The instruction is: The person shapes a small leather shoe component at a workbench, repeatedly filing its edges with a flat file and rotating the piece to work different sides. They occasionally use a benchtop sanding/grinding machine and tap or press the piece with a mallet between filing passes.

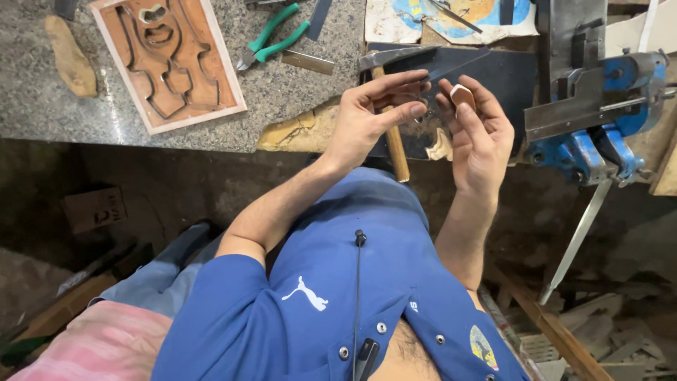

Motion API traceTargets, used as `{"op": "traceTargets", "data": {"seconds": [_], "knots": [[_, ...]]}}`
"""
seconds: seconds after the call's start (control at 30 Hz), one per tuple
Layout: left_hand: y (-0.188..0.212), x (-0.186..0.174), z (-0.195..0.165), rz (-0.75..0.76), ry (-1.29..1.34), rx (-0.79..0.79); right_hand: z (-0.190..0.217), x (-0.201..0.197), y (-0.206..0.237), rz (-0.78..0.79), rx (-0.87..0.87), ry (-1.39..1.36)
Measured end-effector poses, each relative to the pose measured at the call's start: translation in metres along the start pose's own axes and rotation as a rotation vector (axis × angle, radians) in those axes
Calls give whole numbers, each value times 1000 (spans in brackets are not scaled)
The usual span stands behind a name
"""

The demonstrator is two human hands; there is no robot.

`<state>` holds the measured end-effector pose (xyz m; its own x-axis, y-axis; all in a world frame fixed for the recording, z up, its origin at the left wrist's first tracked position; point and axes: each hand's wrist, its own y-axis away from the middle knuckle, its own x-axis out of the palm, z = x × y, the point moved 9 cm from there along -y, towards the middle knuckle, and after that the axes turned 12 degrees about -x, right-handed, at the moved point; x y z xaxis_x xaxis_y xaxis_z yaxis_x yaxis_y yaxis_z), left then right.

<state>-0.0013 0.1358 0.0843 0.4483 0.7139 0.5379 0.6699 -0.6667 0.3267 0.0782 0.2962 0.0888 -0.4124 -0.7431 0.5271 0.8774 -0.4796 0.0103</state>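
Both hands meet over the bench edge and share one small workpiece.

Head view, hands: the left hand (pixel 374 113) has its fingers extended and thumb folded in, pinching a thin dark metal strip (pixel 422 116) at its near end. The right hand (pixel 479 134) is cupped, palm toward the wearer, fingers curled about the far end of the same strip; one fingertip carries a pale covering whose nature I cannot tell. The strip sits between the two hands, held above the dark plate (pixel 493 77), apart from it as far as can be judged. Its exact shape is hidden by the fingers.

Head view, bench: a hammer (pixel 392 106) with a wooden handle lies under the left hand, head pointing away, untouched. Green-handled pliers (pixel 275 39) rest on the granite slab (pixel 70 106), well apart from both hands. A wooden board holding bent steel cutting outlines (pixel 166 60) lies to the left. A blue bench vise (pixel 606 113) stands just right of the right hand, with a long lever hanging down.

Assessment of progress: the board appears already fitted with several formed outlines. The strip in hand looks to be under hand-shaping or checking. No tool is engaged, and the strip is not seated anywhere, so fitting remains outstanding in my judgement.
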Motion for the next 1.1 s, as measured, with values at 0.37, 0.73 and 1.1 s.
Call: {"op": "traceTargets", "data": {"seconds": [0.37,0.73,1.1], "knots": [[1,26,-8,0,-130,3,26,-6,-4,-122,-236,184],[2,34,-20,8,-119,56,47,14,10,52,-303,520],[-2,46,-15,36,-82,-27,39,-11,13,-32,-285,304]]}}
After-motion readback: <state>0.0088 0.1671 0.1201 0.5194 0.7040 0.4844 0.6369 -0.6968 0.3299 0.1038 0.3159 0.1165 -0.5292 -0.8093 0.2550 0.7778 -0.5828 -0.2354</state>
